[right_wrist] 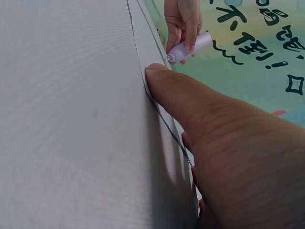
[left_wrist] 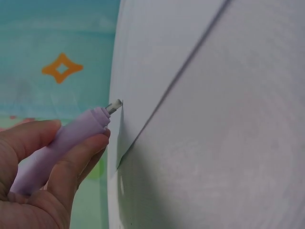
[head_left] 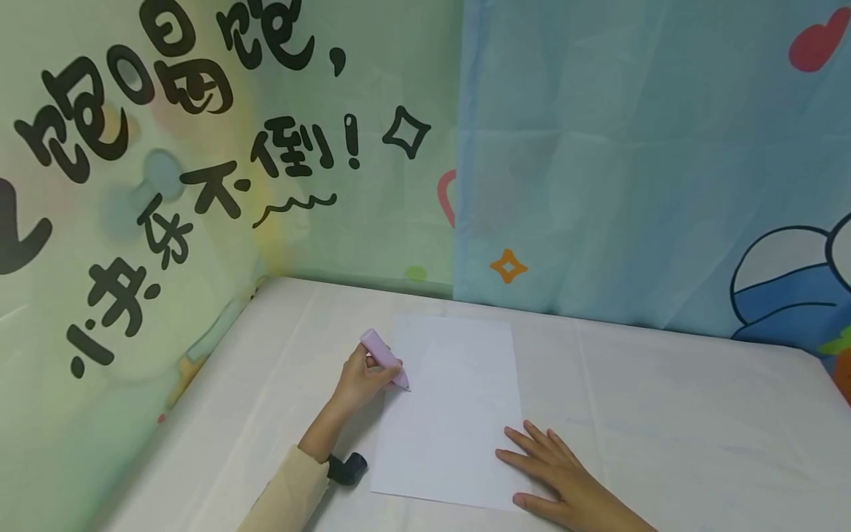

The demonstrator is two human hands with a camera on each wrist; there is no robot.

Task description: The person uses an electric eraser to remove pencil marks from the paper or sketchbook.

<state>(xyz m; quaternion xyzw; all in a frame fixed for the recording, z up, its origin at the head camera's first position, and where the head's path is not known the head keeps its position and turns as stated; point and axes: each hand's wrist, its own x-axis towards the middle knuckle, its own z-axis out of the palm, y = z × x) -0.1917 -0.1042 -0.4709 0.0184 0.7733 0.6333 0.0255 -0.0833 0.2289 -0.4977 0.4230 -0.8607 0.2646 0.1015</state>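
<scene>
A white sheet of paper (head_left: 459,406) lies flat on the white table (head_left: 665,414). My left hand (head_left: 364,378) grips a pale purple pen-like tool (head_left: 384,357) with its metal tip (left_wrist: 114,106) at the sheet's left edge. The same tool (right_wrist: 190,47) shows far off in the right wrist view. My right hand (head_left: 555,469) lies flat with straight fingers on the sheet's lower right corner, thumb (right_wrist: 190,102) pressed at the paper's edge (right_wrist: 143,71).
A small black object (head_left: 347,468) lies by my left forearm near the sheet's lower left corner. A green printed curtain (head_left: 133,185) walls the left and back, a blue one (head_left: 631,162) the back right.
</scene>
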